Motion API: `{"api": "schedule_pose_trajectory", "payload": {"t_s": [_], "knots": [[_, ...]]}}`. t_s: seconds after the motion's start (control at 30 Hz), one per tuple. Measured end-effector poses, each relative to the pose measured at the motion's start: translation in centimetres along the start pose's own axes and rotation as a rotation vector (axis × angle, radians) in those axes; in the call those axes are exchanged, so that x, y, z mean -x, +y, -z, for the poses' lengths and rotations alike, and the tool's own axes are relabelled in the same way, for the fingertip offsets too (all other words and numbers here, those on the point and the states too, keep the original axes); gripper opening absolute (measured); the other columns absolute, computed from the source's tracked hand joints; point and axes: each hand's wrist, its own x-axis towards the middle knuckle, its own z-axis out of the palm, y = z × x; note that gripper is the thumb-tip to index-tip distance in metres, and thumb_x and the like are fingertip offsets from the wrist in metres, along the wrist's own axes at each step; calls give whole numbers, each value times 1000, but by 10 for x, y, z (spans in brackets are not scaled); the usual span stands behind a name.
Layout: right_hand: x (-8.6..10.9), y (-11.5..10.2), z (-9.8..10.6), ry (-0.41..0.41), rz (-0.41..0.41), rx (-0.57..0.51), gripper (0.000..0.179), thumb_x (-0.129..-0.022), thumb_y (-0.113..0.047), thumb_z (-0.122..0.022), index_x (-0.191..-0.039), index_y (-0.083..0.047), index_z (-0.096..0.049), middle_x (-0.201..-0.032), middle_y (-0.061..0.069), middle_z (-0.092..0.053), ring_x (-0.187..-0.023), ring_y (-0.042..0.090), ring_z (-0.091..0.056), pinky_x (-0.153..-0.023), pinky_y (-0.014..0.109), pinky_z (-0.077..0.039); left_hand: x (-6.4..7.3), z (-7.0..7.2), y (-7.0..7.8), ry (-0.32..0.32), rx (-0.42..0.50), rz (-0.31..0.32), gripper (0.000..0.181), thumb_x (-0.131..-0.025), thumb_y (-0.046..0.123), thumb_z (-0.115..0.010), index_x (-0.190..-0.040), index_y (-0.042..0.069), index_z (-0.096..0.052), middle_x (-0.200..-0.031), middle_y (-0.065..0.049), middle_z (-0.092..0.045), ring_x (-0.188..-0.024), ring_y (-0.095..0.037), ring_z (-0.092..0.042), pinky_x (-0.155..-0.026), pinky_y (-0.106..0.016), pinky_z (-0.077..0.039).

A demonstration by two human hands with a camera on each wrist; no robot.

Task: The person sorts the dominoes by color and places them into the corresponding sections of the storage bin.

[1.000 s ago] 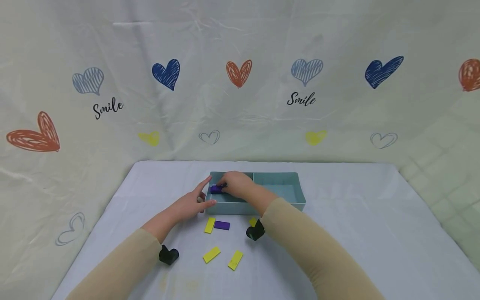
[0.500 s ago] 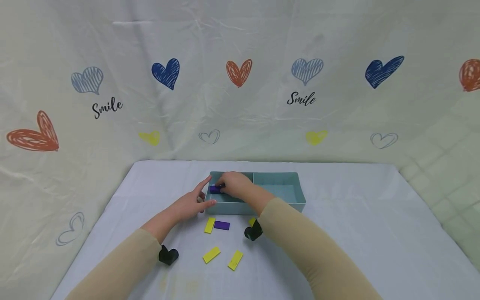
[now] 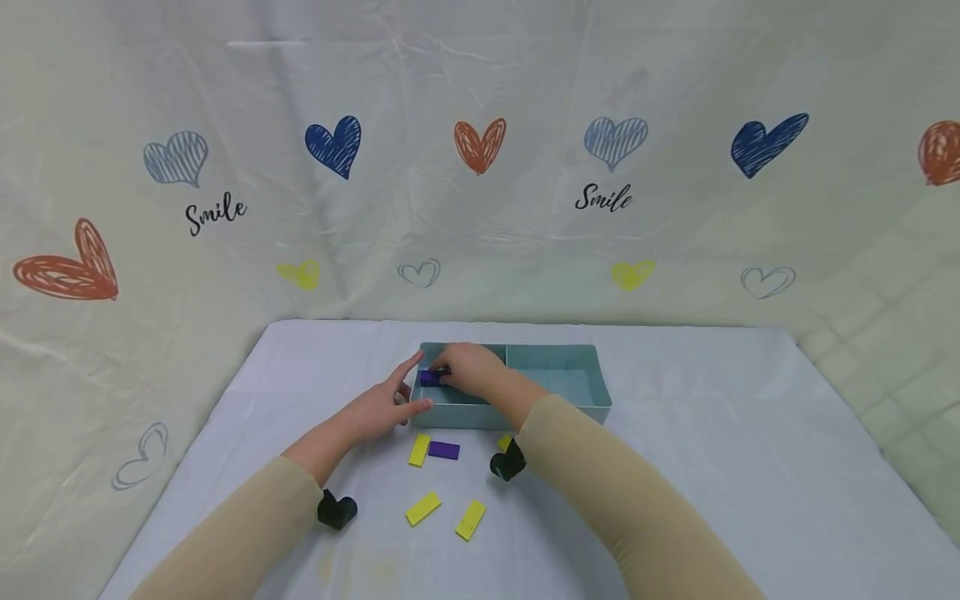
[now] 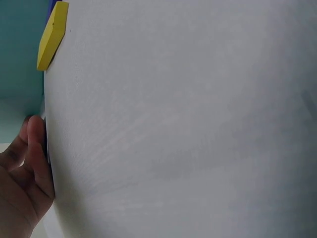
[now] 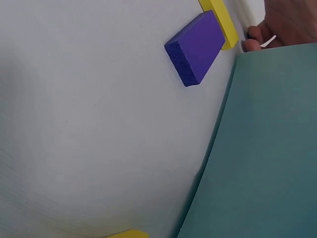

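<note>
Fingers of my right hand (image 3: 467,371) pinch a purple block (image 3: 431,377) inside the teal tray's (image 3: 570,402) left compartment; my left hand (image 3: 378,408), fingers relaxed, steadies the tray's left end.

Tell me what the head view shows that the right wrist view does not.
Only the head view shows the right hand holding a purple block inside the teal tray's left compartment, plus two loose yellow blocks nearer the person. Only the right wrist view shows the side thickness of the purple block on the cloth close up. Both show that block, the yellow block beside it, the tray wall and the left hand.
</note>
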Motion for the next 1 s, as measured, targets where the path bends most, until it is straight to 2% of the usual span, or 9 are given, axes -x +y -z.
{"api": "schedule_pose_trajectory", "payload": {"t_s": [0.3, 0.5, 1.0], "knots": [[5, 2, 3, 28, 17, 17, 34, -96, -27, -67, -130, -23, -68, -126, -4, -64, -118, 15, -58, -102, 34, -45, 0, 1, 2, -2, 2, 10, 91, -88, 61, -64, -156, 48, -6, -116, -7, -56, -80, -18, -60, -70, -34, -47], [15, 2, 7, 49, 58, 33, 33, -95, -27, -69, -128, -23, -69, -118, -4, -66, -110, 13, -61, -97, 32, -48, 0, 0, 0, 10, -11, 30, 94, -86, 65, -64, -157, 47, -5, -119, -9, -55, -82, -18, -60, -72, -35, -50], [71, 1, 31, 146, 133, 22, 33, -91, -22, -74, -124, -17, -72, -114, 2, -68, -104, 18, -64, -88, 32, -53, 1, -2, 1, 12, -17, 18, 93, -88, 63, -63, -157, 48, -3, -121, -11, -56, -83, -19, -61, -75, -39, -51]]}}
